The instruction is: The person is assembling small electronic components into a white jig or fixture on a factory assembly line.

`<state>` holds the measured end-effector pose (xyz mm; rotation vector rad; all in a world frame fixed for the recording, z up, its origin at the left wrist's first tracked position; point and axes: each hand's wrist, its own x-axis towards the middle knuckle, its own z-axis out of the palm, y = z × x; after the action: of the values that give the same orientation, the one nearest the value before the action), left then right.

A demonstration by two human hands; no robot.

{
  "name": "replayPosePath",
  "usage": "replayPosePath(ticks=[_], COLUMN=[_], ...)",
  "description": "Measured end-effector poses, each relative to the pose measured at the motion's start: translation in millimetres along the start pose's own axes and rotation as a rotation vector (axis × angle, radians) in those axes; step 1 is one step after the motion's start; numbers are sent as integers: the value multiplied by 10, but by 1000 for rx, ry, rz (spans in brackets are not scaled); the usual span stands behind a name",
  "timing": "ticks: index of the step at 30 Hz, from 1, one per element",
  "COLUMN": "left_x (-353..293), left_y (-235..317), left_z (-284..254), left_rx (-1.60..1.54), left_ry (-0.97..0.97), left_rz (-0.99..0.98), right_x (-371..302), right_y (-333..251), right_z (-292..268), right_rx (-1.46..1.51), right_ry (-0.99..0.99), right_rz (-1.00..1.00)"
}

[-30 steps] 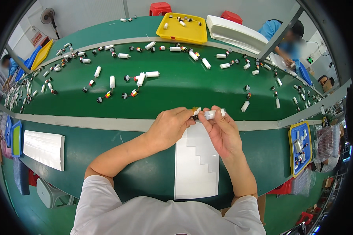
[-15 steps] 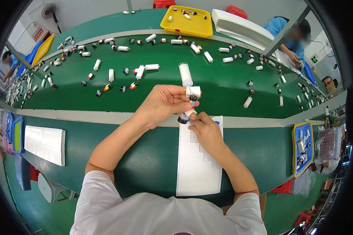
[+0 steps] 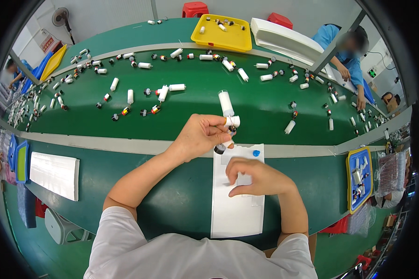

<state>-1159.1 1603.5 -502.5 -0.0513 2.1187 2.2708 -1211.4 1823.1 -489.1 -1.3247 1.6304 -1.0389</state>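
My left hand (image 3: 202, 135) pinches a wired assembly of small cylinders (image 3: 226, 103) above the belt's near rail. A clear-ended white tube points away from me at its far end. A short white cylinder and a dark round cap show by the fingertips; the rest is partly covered by my fingers. Over the white sheet (image 3: 237, 221) my right hand (image 3: 256, 176) is curved, thumb and fingers apart, with nothing between them. Faint stepped rectangles mark that sheet, and a small blue round piece (image 3: 256, 153) lies at its top.
Similar wired cylinder parts (image 3: 163, 94) lie scattered on the green belt (image 3: 181, 125). Beyond it is a yellow tray (image 3: 221, 37). A blue-and-yellow tray (image 3: 348, 186) holds parts on the right, a stack of white sheets (image 3: 54, 176) lies left. A co-worker's hand (image 3: 361, 100) reaches onto the belt.
My right hand has let go of the assembly, moved down and opened. My left hand, still holding it, has lowered slightly. The co-worker at the right has stretched a hand toward the belt parts.
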Motion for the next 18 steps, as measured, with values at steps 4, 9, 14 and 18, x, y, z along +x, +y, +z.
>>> replayPosePath(ticks=[4, 9, 14, 18], left_x=[2, -83, -115, -132], left_y=[41, 16, 8, 79], left_z=[203, 339, 473, 511], left_rx=[-80, -133, -24, 431], left_ry=[-67, -59, 9, 27], left_rz=[36, 77, 193, 350], right_x=[-8, 98, 125, 85], right_y=[99, 204, 267, 272], right_z=[63, 238, 367, 327], right_rx=[761, 1047, 1198, 1184], right_ry=[639, 723, 810, 818], right_rz=[-229, -182, -166, -208])
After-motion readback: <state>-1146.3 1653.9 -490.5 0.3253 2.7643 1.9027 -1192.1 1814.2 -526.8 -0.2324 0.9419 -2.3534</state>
